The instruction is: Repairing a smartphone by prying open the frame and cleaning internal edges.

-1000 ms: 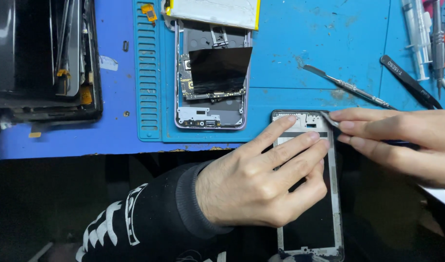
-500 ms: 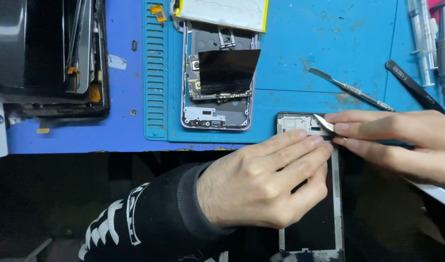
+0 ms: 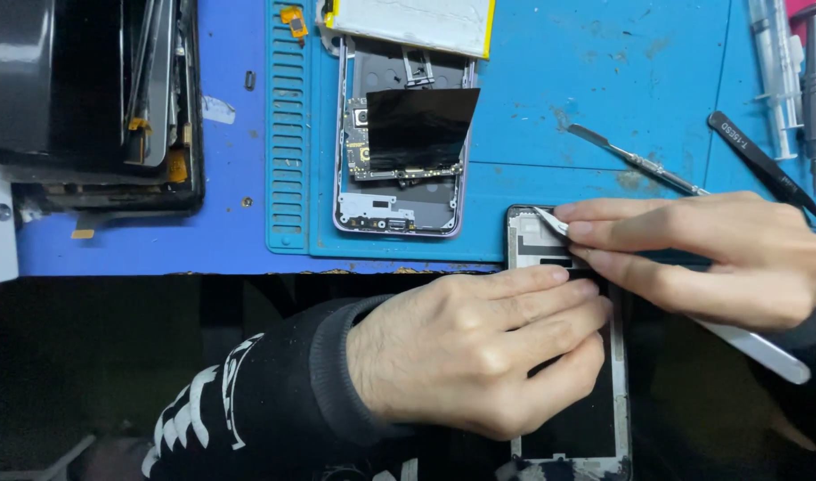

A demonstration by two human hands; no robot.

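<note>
- Head view: a flat white-rimmed phone frame with a dark inner panel lies at the near edge of the blue rubber mat, half over the dark table edge.
- The left hand, in a black sleeve with white print, lies flat across the frame's middle, fingers spread and pressing on it, closed on nothing; it hides most of the frame.
- The right hand pinches slim silver metal tweezers, its grip shut on them; their tip touches the frame's top corner.
- Beyond: one opened grey phone body with a bare circuit board and a glossy black square, under one white battery with a yellow edge.
- Right: one thin metal spudger, one pair of black tweezers, clear syringes.
- Left: a stack of dark screens.
</note>
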